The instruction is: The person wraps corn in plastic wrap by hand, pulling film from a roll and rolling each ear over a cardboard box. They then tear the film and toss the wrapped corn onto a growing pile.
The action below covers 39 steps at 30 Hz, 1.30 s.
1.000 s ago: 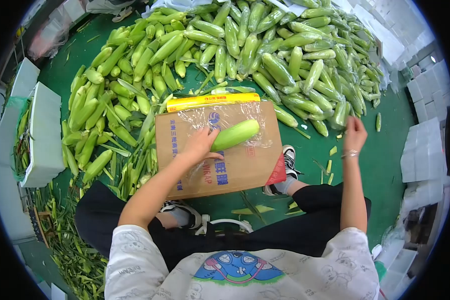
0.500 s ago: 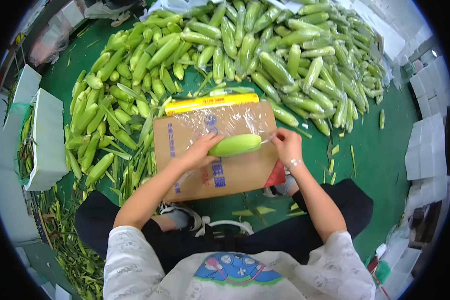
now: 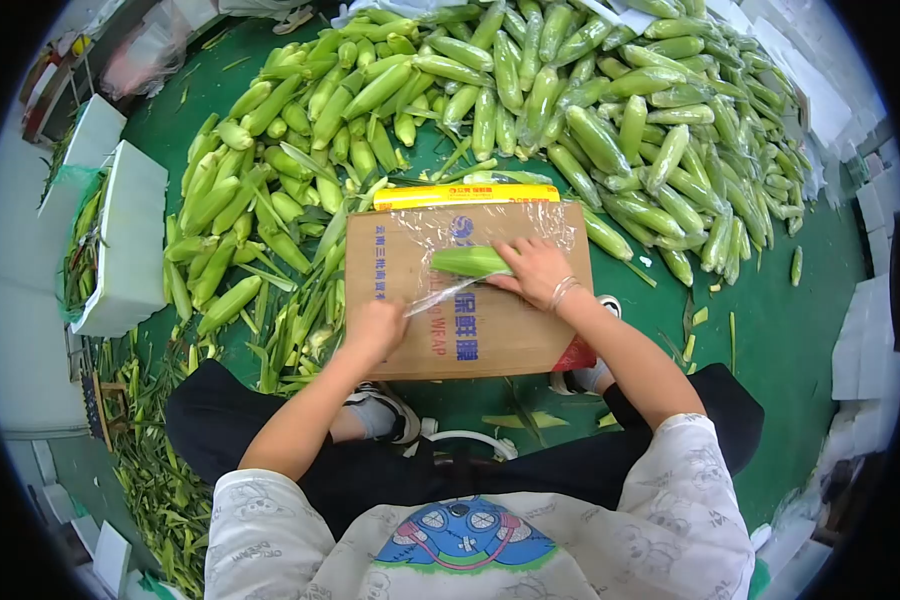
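Half a second ago the left hand [image 3: 378,326] lay on the near end of the cob [image 3: 467,262] and the right hand [image 3: 535,270] pinched the film [image 3: 490,225] at its far tip; now they have changed jobs; the right hand has come over the cob and presses on its right end, while the left has slid back toward the near left corner of the box [image 3: 470,320] and draws a strand of film taut from the cob down to itself; judging by this, the wrap is being pulled tight round the cob rather than just laid over it, and the wrapping looks well along though not closed; the cob lies crosswise on the upper middle of the box, just below the yellow roll [image 3: 452,195] at the far edge, film spread beneath it; the right hand's grip is a flat, palm-down hold with fingers spread over the cob, wrist bent inward, forearm coming in from the right; the left hand's grip is closed on the film, knuckles up, forearm angled in from the lower left; the box rests across the person's knees above the green floor [image 3: 770,330]; a heap of corn [image 3: 570,110] lies beyond it, husks [image 3: 160,480] to the left.
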### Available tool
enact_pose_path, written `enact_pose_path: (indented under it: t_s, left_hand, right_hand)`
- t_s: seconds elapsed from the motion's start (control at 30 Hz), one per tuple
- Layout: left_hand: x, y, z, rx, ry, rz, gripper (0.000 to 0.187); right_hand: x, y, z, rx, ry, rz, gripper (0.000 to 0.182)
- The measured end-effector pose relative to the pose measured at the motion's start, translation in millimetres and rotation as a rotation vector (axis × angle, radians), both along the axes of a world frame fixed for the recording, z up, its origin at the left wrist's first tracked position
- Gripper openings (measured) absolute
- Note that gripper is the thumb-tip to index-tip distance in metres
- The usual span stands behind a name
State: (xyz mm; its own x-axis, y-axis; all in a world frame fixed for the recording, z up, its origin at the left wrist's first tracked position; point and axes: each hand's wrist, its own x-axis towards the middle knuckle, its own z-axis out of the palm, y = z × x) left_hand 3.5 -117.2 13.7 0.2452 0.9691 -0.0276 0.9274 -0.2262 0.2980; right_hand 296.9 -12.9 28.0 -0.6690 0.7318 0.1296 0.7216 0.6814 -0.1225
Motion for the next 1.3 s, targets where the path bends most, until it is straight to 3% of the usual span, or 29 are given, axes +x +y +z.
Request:
enact_pose_path:
  t_s: [0.03, 0.1, 0.2, 0.27, 0.3, 0.37, 0.43, 0.5, 0.57, 0.63, 0.67, 0.73, 0.77, 0.83, 0.9, 0.93, 0.97, 1.03, 1.07, 1.1, 1.13, 1.17, 1.2, 1.23, 1.27, 1.3]
  left_hand:
    - [-12.5, 5.8, 19.4, 0.005, 0.005, 0.008, 0.024]
    - [-29.2, 26.7, 76.8, -0.535, -0.927, 0.498, 0.033]
    - [-33.5, 52.8, 87.2, -0.586, -1.553, 0.475, 0.028]
    - [21.2, 68.2, 92.0, -0.394, -1.005, 0.536, 0.023]
    - [28.4, 77.0, 41.0, -0.477, -0.74, 0.272, 0.021]
    - [68.9, 63.1, 7.7, -0.483, -0.323, -0.181, 0.022]
    - [80.3, 56.9, -7.5, -0.399, -0.276, -0.297, 0.024]
    - [76.7, 71.2, -8.8, -0.539, -0.432, -0.236, 0.033]
    - [67.9, 76.5, 37.8, -0.523, -0.301, -0.144, 0.039]
    - [60.2, 71.5, 52.7, 0.081, -0.254, -0.134, 0.043]
    - [61.2, 62.7, 43.6, 0.088, -0.177, -0.243, 0.053]
    - [67.3, 50.9, 27.3, 0.23, -0.122, -0.28, 0.059]
    - [68.5, 55.4, 18.4, 0.359, -0.072, -0.312, 0.065]
    - [63.9, 70.1, -0.1, 0.257, -0.081, -0.308, 0.072]
    - [62.5, 71.7, -5.1, 0.081, -0.11, -0.438, 0.071]
    - [64.5, 62.7, -0.9, 0.189, -0.208, -0.499, 0.069]
    - [70.6, 43.6, 4.1, 0.063, -0.238, -0.421, 0.07]
    - [91.2, -10.5, 22.8, -0.269, -0.234, -0.238, 0.072]
    - [103.4, -37.8, 23.5, -0.596, -0.56, -0.102, 0.073]
    - [110.8, -52.8, 38.5, -1.258, -0.825, 0.083, 0.072]
    - [115.8, -69.6, 49.4, -1.642, -0.929, 0.341, 0.072]
    - [102.5, -89.9, 35.9, -2.093, -1.214, 0.371, 0.073]
    - [86.7, -107.2, 34.4, -2.367, -1.352, 0.319, 0.075]
    - [93.7, -125.6, 80.8, -1.911, -1.098, 0.554, 0.076]
    - [76.1, -159.7, 41.3, -1.824, -0.806, -0.076, 0.073]
    - [70.6, -161.8, 37.1, -1.791, -0.559, -0.399, 0.073]
  right_hand:
    - [-0.7, -0.3, 4.2, 0.005, 0.005, 0.008, 0.063]
    - [2.4, -14.8, 14.5, -0.071, -0.018, 0.15, 0.063]
    - [-38.2, -58.8, 23.2, -0.131, 0.108, 0.174, 0.063]
    - [-61.8, -97.7, 19.9, -0.193, 0.13, 0.061, 0.058]
    - [-63.6, -111.6, 18.6, -0.194, 0.133, 0.053, 0.058]
    - [-61.8, -128.7, 18.6, -0.301, 0.103, -0.088, 0.052]
    - [-55.6, -127.2, 17.3, -0.415, 0.075, -0.17, 0.051]
    - [-54.0, -106.0, 9.6, -0.1, 0.141, -0.446, 0.048]
    - [-53.4, -63.1, -1.2, 0.012, 0.182, -0.566, 0.046]
    - [-44.1, -10.0, 4.6, 0.053, 0.161, -0.493, 0.04]
    - [-43.0, 11.7, 2.8, 0.061, 0.168, -0.494, 0.04]
    - [-42.9, 47.6, -6.0, -0.319, 0.136, -0.145, 0.035]
    - [-47.5, 55.8, -10.5, -0.3, 0.139, -0.148, 0.035]
    - [-57.9, 55.7, -20.4, -0.97, 0.282, 0.024, 0.036]
    - [-44.6, 41.4, -28.2, -1.021, 0.315, 0.075, 0.043]
    - [-40.5, 28.6, -29.5, -1.085, 0.348, 0.135, 0.05]
    - [-39.1, 14.7, -30.7, -1.081, 0.343, 0.139, 0.05]
    - [-38.0, -18.5, -28.3, -0.601, 0.111, 0.259, 0.064]
    - [-39.2, -29.2, -24.1, -0.593, 0.112, 0.258, 0.064]
    - [-41.0, -36.9, -19.8, -0.508, 0.076, 0.221, 0.066]
    - [-41.2, -43.0, -17.8, -0.426, 0.043, 0.181, 0.068]
    - [-40.1, -47.2, -19.5, -0.418, 0.047, 0.177, 0.068]
    - [-38.7, -50.1, -21.9, -0.383, 0.088, 0.188, 0.068]
    - [-38.9, -49.3, -23.6, -0.344, 0.131, 0.202, 0.069]
    - [-38.4, -48.3, -23.7, -0.305, 0.119, 0.221, 0.07]
    - [-41.7, -52.1, -24.6, -0.305, 0.134, 0.222, 0.07]
